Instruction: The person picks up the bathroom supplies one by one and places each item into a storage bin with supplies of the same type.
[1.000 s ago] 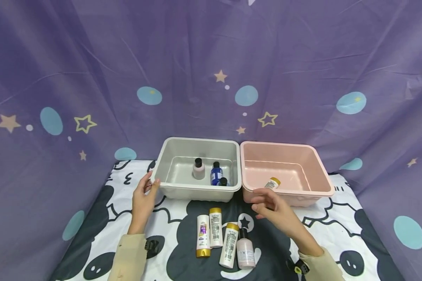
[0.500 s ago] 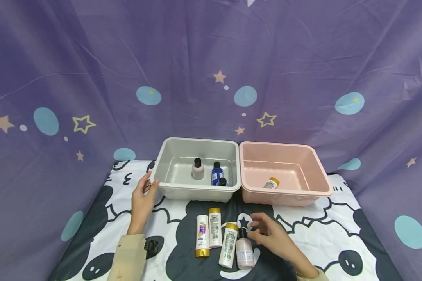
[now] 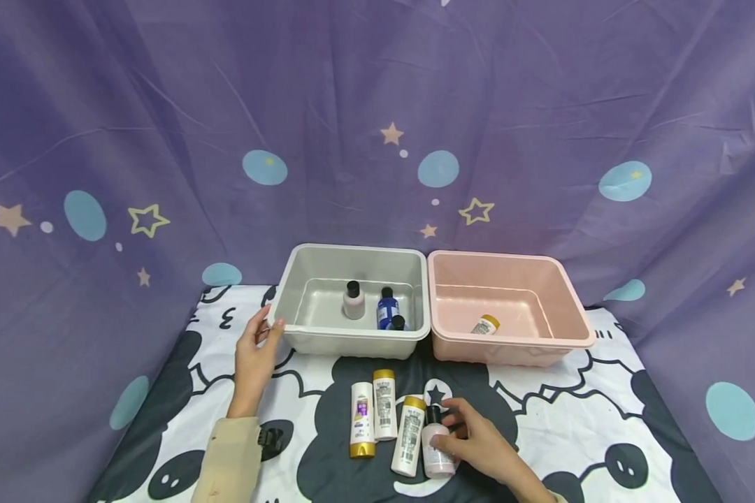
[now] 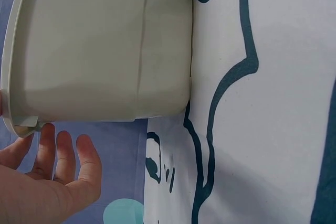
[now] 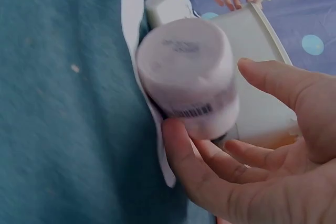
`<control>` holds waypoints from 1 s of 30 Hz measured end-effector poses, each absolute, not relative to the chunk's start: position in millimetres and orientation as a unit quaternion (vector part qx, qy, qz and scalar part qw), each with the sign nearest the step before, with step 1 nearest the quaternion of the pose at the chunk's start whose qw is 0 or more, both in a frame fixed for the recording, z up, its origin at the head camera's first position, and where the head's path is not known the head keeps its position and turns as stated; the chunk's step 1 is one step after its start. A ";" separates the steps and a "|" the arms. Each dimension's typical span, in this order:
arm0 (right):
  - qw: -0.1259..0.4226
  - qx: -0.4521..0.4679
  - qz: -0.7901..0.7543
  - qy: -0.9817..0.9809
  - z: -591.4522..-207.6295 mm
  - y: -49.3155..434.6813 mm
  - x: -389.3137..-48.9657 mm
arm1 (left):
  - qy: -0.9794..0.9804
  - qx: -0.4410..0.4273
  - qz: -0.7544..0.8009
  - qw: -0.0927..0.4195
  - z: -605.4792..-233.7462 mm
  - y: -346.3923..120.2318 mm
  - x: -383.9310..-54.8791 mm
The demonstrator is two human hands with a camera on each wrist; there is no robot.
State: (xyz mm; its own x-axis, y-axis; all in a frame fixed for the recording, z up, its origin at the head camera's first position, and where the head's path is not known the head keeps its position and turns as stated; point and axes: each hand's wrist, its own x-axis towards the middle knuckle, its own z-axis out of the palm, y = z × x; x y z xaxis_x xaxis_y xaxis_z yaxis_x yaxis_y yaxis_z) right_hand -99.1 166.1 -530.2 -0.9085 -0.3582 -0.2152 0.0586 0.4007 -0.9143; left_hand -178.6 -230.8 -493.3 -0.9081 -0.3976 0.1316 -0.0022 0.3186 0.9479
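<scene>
At the front left corner of the grey plastic bin, my left hand pinches the rim, thumb over it and fingers beneath. My right hand is around a pale pink bottle with a black cap, which lies on the cloth; the thumb overlaps its front in the head view. In the right wrist view the bottle's round base faces the camera, fingers curled along its side. Left of it lie several white bottles with gold caps, one of them right beside it.
Inside the grey bin stand a pink bottle and a blue bottle, both black-capped, with another black cap showing. A pink bin adjoins on the right, holding a gold-capped white bottle. A purple curtain hangs behind.
My right hand has come down from the front of the pink bin to the pale pink bottle on the cloth and closed around it. My left hand stays at the grey bin's corner.
</scene>
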 end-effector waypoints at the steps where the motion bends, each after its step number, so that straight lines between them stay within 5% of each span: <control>1: 0.193 -0.091 -0.538 0.815 -531.1 165.0 -98.4 | -0.793 0.127 -0.570 0.173 -493.2 -230.8 -178.7; 30: 0.173 -0.058 -0.565 0.805 -537.8 159.4 -96.7 | -0.790 0.131 -0.574 0.171 -492.5 -230.7 -179.4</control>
State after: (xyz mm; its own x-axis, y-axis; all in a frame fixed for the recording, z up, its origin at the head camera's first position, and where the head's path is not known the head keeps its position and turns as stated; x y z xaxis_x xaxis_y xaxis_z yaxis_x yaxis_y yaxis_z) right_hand -96.7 159.4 -537.8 -0.9335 -0.2892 -0.2119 0.1013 0.3543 -0.9296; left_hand -179.4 -230.7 -492.5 -0.9074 -0.4031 0.1191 -0.0114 0.3068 0.9517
